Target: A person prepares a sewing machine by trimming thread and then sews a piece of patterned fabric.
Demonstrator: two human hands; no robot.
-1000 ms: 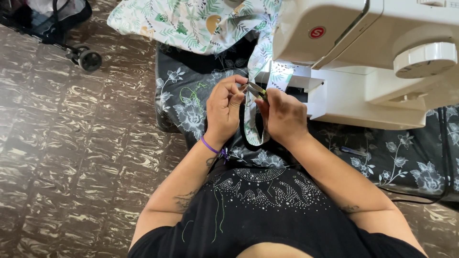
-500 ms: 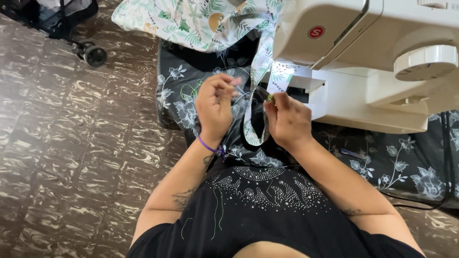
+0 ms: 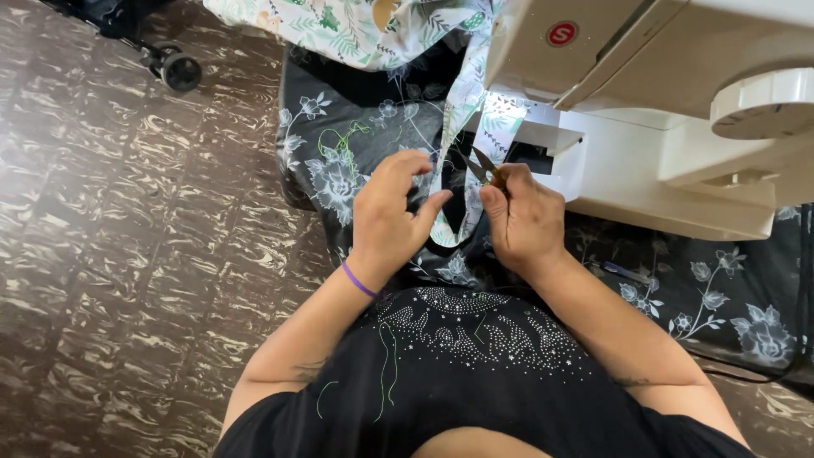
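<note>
— What is hard to make out here?

— The small thread snips [image 3: 485, 166] in the right hand [image 3: 523, 222]: only the dark blade tips show above the fingers, near the middle of the frame; the rest is buried in the closed grip. Whether the blades touch the fabric strip [image 3: 462, 136] I cannot tell.

— And the left hand [image 3: 388, 214]?

— Just left of centre, fingers curled and spread a little, thumb pointing toward the strip. It seems to pinch or brush the strip's lower loop, but the contact itself is hidden behind the fingers.

— Where does the strip run?

— It hangs from the leafy print fabric [image 3: 356, 21] at the top of the frame, passes the lit needle area of the white sewing machine [image 3: 678, 110] and loops down between the two hands.

— Anything cut off?

— The machine runs off the top right edge. A wheeled object [image 3: 174, 68] at upper left is mostly out of frame. The dark floral cloth [image 3: 326, 161] under everything disappears beneath the machine.

— Any containers?

— None that I can make out.
</note>
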